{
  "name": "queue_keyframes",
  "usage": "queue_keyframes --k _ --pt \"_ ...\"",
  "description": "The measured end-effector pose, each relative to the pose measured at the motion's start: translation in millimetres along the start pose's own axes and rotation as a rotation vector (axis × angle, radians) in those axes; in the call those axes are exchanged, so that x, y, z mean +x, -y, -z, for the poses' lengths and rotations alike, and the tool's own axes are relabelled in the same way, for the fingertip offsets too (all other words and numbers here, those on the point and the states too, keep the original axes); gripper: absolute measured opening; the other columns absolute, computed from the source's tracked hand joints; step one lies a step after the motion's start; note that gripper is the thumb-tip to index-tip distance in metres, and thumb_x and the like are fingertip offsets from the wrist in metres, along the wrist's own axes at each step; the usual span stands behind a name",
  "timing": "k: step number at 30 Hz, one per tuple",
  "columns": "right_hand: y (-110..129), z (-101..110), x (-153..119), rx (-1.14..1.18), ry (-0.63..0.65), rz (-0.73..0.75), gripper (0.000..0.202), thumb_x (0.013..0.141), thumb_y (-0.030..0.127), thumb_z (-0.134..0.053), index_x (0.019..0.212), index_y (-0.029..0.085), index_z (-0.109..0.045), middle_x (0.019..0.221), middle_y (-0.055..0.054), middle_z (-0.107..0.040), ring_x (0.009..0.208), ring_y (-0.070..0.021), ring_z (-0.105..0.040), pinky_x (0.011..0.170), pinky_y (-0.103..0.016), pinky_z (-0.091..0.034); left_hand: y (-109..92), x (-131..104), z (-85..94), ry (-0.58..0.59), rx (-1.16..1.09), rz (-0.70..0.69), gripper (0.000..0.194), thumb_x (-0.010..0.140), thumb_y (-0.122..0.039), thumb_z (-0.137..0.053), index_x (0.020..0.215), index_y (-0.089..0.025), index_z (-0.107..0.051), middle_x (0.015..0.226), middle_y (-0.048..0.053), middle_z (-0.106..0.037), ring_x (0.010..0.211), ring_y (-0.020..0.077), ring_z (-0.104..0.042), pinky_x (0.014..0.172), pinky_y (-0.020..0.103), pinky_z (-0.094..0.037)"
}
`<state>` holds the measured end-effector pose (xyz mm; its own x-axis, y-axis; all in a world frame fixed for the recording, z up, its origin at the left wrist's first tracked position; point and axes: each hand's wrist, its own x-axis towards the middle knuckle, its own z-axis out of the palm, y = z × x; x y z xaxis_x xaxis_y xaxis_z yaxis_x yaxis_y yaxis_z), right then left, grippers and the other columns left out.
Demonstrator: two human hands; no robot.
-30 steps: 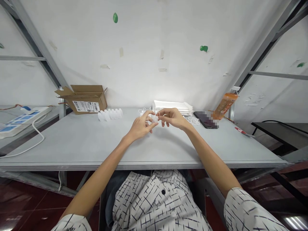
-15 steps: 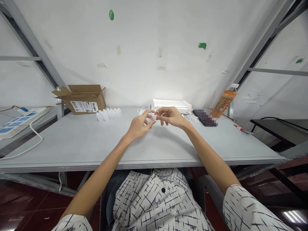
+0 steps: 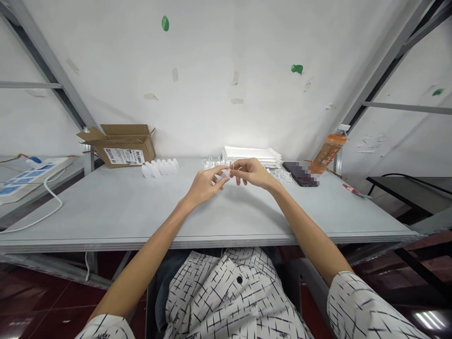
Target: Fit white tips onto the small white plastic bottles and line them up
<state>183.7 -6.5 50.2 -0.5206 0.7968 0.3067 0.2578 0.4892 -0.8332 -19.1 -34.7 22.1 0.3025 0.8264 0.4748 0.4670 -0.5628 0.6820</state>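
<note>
One head-worn camera looked forward and steeply down from above the wearer's patterned shirt (image 3: 226, 292), across the tabletop (image 3: 141, 212) to the white wall (image 3: 212, 52) behind; its wide view, close to the work, put the left grip (image 3: 205, 184) and right grip (image 3: 253, 172) near mid-frame

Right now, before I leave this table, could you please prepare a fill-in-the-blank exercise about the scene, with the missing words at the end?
1. The small piece between the left hand and the right hand is ____ in colour.
2. The open cardboard box stands toward the person's ____ end of the table.
3. The dark phone lies to the ____ of the white stack.
4. The liquid in the bottle looks ____.

Missing words: white; left; right; orange.
</note>
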Motion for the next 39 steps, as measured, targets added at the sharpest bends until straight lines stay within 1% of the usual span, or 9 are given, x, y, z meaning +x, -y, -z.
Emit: queue_keyframes --k 6,11,16,21,26,34,39 --pt "0.5 0.8 -0.1 0.000 -0.004 -0.002 0.022 0.082 0.036 -0.065 0.085 0.014 -0.069 0.081 -0.007 -0.071 0.056 -0.0125 -0.064 0.045 -0.022 -0.044 0.6 -0.1 -0.8 0.016 -0.056 0.043 0.042 0.088 -0.047 -0.062 0.120 -0.021 -0.064 0.101 0.006 -0.071 0.063 0.0139 -0.070 0.053 0.023 -0.054" --pt "1.0 2.0 0.0 0.005 0.001 -0.008 0.017 0.080 0.031 -0.066 0.082 0.014 -0.070 0.081 -0.006 -0.069 0.057 -0.0124 -0.064 0.044 -0.022 -0.044 -0.2 -0.6 -0.9 0.026 -0.077 0.053 0.039 0.087 -0.044 -0.064 0.118 -0.021 -0.063 0.100 0.005 -0.070 0.063 0.0134 -0.070 0.051 0.022 -0.054" --pt "-0.8 2.8 0.9 0.014 0.010 -0.016 0.017 0.078 0.030 -0.068 0.085 0.015 -0.071 0.078 -0.005 -0.068 0.056 -0.0126 -0.064 0.045 -0.022 -0.045 -0.6 -0.9 -0.7 0.041 -0.091 0.061 0.037 0.087 -0.043 -0.065 0.116 -0.020 -0.062 0.098 0.004 -0.070 0.062 0.0135 -0.070 0.050 0.022 -0.055" --pt "-2.0 3.2 1.4 0.010 0.029 -0.017 0.019 0.078 0.032 -0.069 0.087 0.015 -0.072 0.071 -0.003 -0.067 0.056 -0.0130 -0.063 0.045 -0.022 -0.045 -1.0 -1.0 -0.4 0.041 -0.101 0.059 0.034 0.086 -0.041 -0.066 0.113 -0.020 -0.062 0.097 0.003 -0.069 0.060 0.0124 -0.070 0.049 0.021 -0.054" --pt "-0.5 3.6 1.5 0.007 0.041 -0.019 0.018 0.079 0.030 -0.068 0.087 0.014 -0.072 0.078 -0.005 -0.068 0.057 -0.0125 -0.064 0.046 -0.022 -0.046 -0.4 -1.2 -0.2 0.040 -0.100 0.051 0.034 0.085 -0.041 -0.067 0.112 -0.021 -0.062 0.097 0.003 -0.068 0.059 0.0121 -0.070 0.047 0.020 -0.054" --pt "1.2 4.6 0.9 0.014 0.048 -0.020 0.018 0.078 0.029 -0.069 0.087 0.014 -0.072 0.074 -0.004 -0.068 0.056 -0.0126 -0.064 0.046 -0.022 -0.046 -0.8 -1.8 0.1 0.048 -0.102 0.039 0.033 0.085 -0.041 -0.065 0.110 -0.020 -0.060 0.091 0.002 -0.067 0.055 0.0120 -0.069 0.046 0.021 -0.054" --pt "0.8 4.2 0.8 0.013 0.054 -0.010 0.019 0.077 0.029 -0.068 0.088 0.014 -0.073 0.074 -0.005 -0.069 0.057 -0.0131 -0.064 0.045 -0.022 -0.046 -0.3 -1.9 -0.6 0.046 -0.133 0.039 0.034 0.085 -0.041 -0.065 0.110 -0.019 -0.058 0.091 0.003 -0.067 0.056 0.0130 -0.069 0.044 0.021 -0.051"
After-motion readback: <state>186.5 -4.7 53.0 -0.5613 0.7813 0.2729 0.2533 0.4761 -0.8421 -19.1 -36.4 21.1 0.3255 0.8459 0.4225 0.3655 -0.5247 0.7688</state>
